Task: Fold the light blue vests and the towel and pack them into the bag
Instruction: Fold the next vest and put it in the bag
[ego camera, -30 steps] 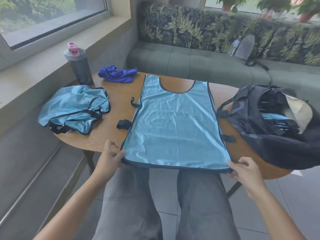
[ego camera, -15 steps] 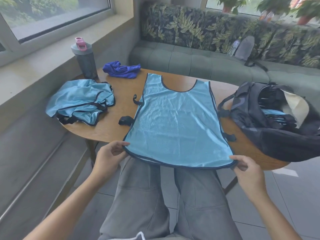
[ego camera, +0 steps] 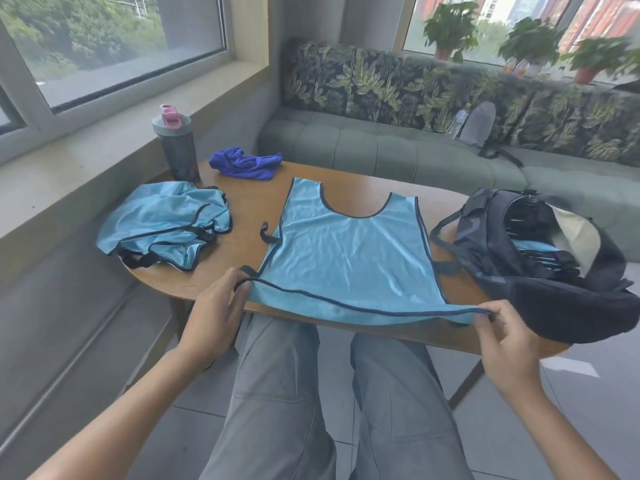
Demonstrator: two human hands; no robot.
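A light blue vest with dark trim lies spread on the wooden table, neck hole at the far end. My left hand pinches its near left corner and my right hand pinches its near right corner, both lifted a little above the table edge. A crumpled heap of light blue vests lies at the table's left. A dark blue towel is bunched at the far side. The black bag lies open at the right, with light blue fabric showing inside.
A grey bottle with a pink lid stands at the table's far left corner. A green sofa runs behind the table with a clear bottle and a small grey bag on it. My knees are under the near table edge.
Both hands have raised the vest's near hem off the table edge and carried it forward. The view has tilted up, showing more of the sofa and windows.
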